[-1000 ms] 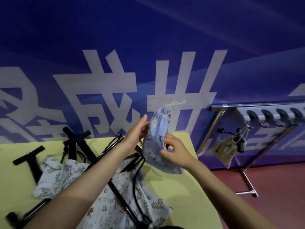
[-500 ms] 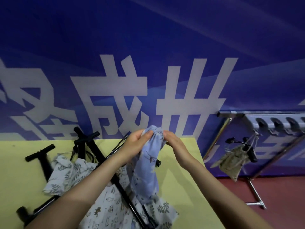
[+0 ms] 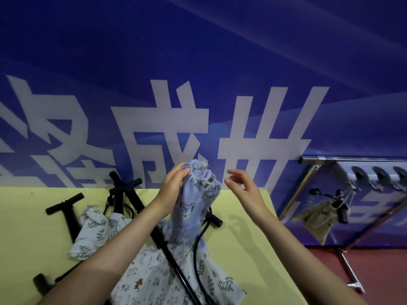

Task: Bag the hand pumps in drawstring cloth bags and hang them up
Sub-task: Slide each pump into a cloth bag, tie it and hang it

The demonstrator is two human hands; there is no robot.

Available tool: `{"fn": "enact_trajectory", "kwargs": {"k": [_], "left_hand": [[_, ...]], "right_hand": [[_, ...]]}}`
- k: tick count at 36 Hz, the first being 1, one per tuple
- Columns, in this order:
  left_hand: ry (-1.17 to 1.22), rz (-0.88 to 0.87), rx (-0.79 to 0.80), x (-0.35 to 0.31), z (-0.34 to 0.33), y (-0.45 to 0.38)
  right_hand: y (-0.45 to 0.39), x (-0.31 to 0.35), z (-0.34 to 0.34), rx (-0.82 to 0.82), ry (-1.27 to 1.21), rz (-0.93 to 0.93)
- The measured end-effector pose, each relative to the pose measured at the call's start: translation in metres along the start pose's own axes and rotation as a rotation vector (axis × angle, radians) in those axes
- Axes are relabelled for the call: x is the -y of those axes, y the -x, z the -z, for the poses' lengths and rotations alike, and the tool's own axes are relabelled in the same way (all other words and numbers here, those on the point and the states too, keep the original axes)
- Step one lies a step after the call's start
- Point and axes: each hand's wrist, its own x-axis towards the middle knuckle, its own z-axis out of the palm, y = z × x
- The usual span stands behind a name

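Gripping one blue bag [image 3: 193,203], left hand [image 3: 174,190]; right hand [image 3: 244,188] fingers spread; three pumps [image 3: 66,212] tabled.

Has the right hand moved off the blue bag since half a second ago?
Yes. The right hand has let go and pulled rightward toward the rack; only the left hand grips the blue bag.

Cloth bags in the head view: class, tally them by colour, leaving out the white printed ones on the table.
blue bag, gripped by the left hand: 1
beige bag, hanging on the rack: 1
Total: 2
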Motion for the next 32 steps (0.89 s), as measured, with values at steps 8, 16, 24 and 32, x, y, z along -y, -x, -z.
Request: {"fn": "enact_trajectory", "kwargs": {"k": [8, 16, 24, 32], "left_hand": [[-0.025, -0.052, 0.059, -0.003, 0.000, 0.003], [-0.156, -0.081, 0.076, 0.001, 0.020, 0.010], [-0.172, -0.102, 0.044, 0.006, 0.021, 0.011], [-0.161, -0.114, -0.004, 0.010, 0.017, 0.009]], "right_hand": [[-0.002, 0.023, -0.032, 0.181, 0.103, 0.229], [0.002, 0.028, -0.044, 0.213, -0.115, 0.029], [0.007, 0.025, -0.054, 0.175, -0.108, 0.030], [0.008, 0.026, -0.056, 0.171, -0.207, 0.052]]}}
